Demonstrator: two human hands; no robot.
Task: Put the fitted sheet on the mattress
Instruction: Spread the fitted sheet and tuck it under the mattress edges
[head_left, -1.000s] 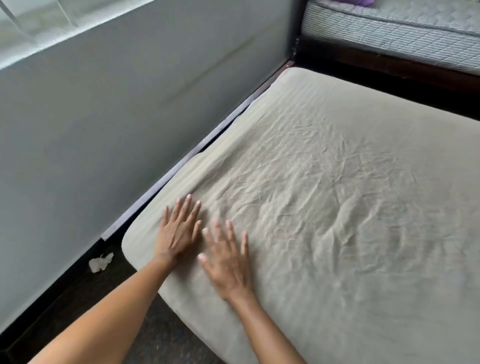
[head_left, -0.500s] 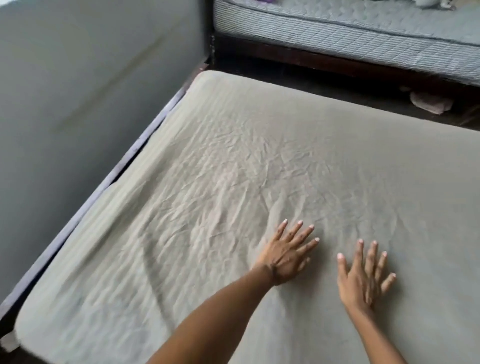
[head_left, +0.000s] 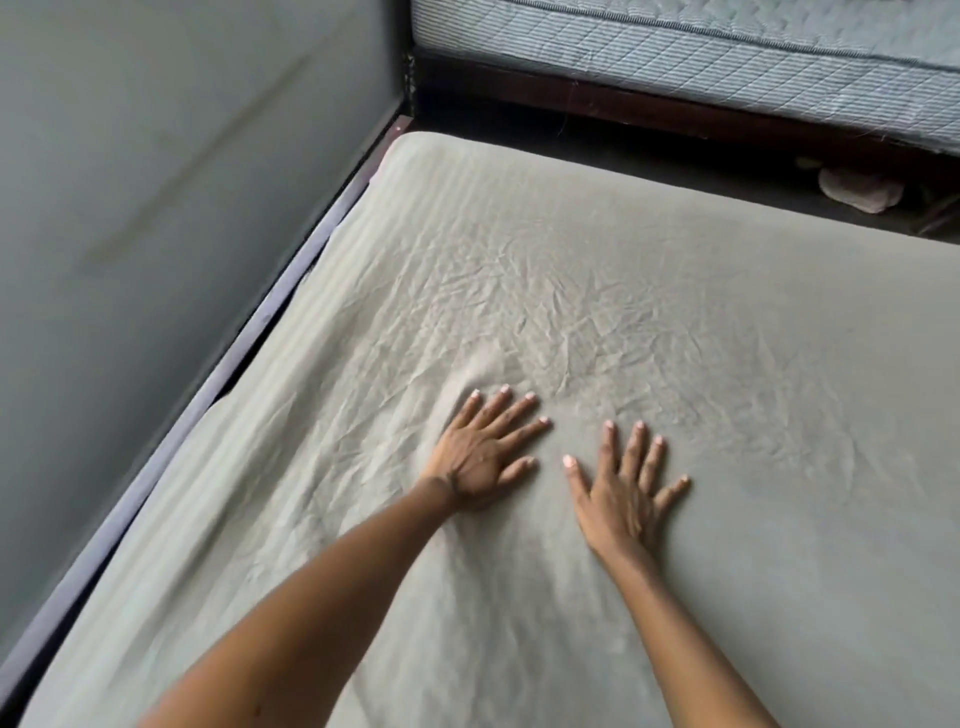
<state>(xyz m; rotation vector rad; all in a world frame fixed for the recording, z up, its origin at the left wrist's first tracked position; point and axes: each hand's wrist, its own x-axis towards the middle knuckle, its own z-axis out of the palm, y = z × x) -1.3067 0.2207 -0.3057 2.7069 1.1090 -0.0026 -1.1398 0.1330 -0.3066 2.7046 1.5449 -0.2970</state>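
A grey-green fitted sheet (head_left: 649, 291) covers the whole top of the mattress, down over the far rounded corner (head_left: 415, 150). The mattress itself is hidden under it. The cloth is wrinkled in the middle and left. My left hand (head_left: 485, 449) lies flat on the sheet with fingers spread, pressing on it. Just to its right, my right hand (head_left: 626, 491) presses flat the same way, fingers spread. Neither hand holds any cloth.
A grey wall (head_left: 156, 208) runs along the left side, with a dark bed frame rail (head_left: 244, 353) in the narrow gap beside the mattress. A second, bare quilted mattress (head_left: 727, 62) on a dark frame stands beyond. A pale crumpled item (head_left: 860, 188) lies on the dark floor between.
Both hands have slid over the sheet from the near left corner toward the middle, still flat. My view has swung right and forward, and the hands have drawn a little closer together.
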